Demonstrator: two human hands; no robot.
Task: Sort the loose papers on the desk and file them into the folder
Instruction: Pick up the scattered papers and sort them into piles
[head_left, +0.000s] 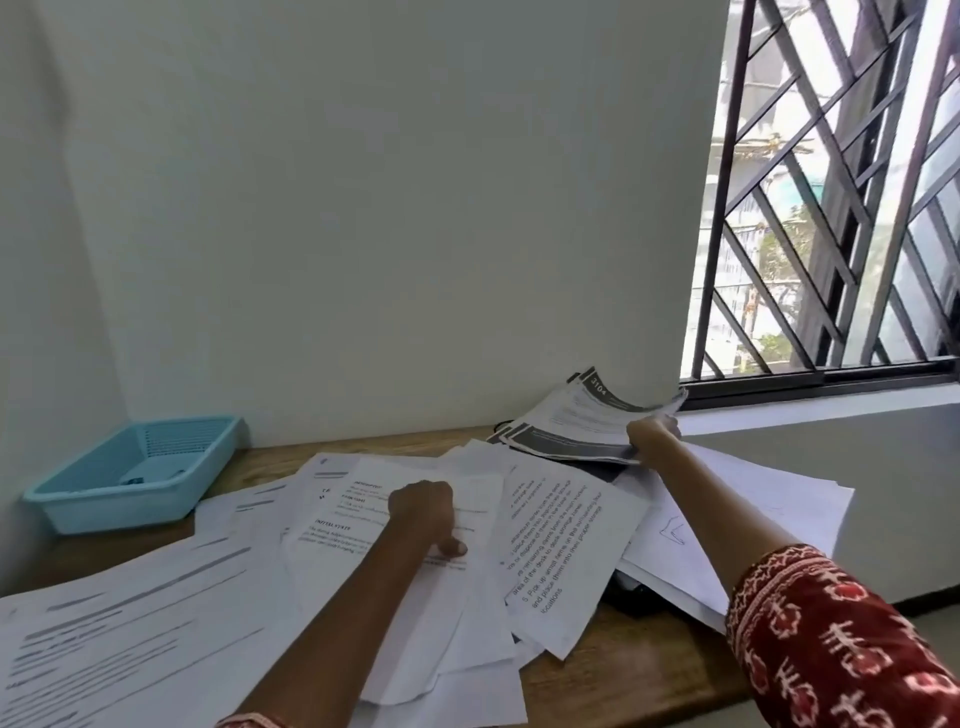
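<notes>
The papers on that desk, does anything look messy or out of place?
Yes. The loose papers lie fanned across the desk at crossed angles, some overhanging its near edge. The right hand holds a sagging bundle by the window; the left hand presses on the pile. The blue basket sits apart.

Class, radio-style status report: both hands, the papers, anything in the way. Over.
Left hand pressing loose papers on desk. Right hand gripping dark-banded sheaf, lifted. Folder not identifiable. Blue basket far left, clear of work.
</notes>
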